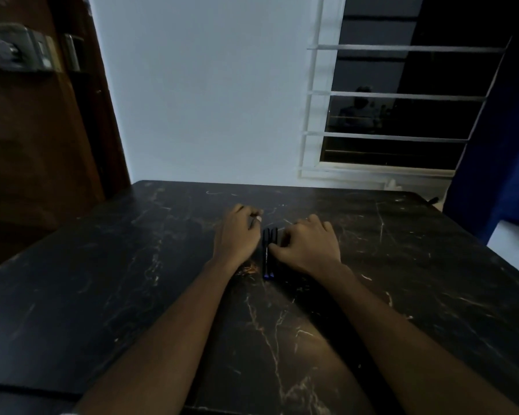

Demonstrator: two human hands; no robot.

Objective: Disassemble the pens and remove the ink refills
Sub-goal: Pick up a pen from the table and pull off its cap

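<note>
Both forearms stretch out over the dark marble table (402, 265) toward the pens (269, 253), a tight bundle of dark barrels with blue ends lying flat at the table's middle. Just left of the pens, the left hand (237, 235) rests knuckles up, fingers curled, with something small and pale at its fingertips; too dim to tell what. Touching the pens from the right, the right hand (309, 244) curls its thumb and fingers against the barrels; whether it pinches them cannot be told.

Faint pale print along the barrel of one of the dark pens (266, 253), too small and blurred to read. Otherwise nothing legible anywhere.
</note>
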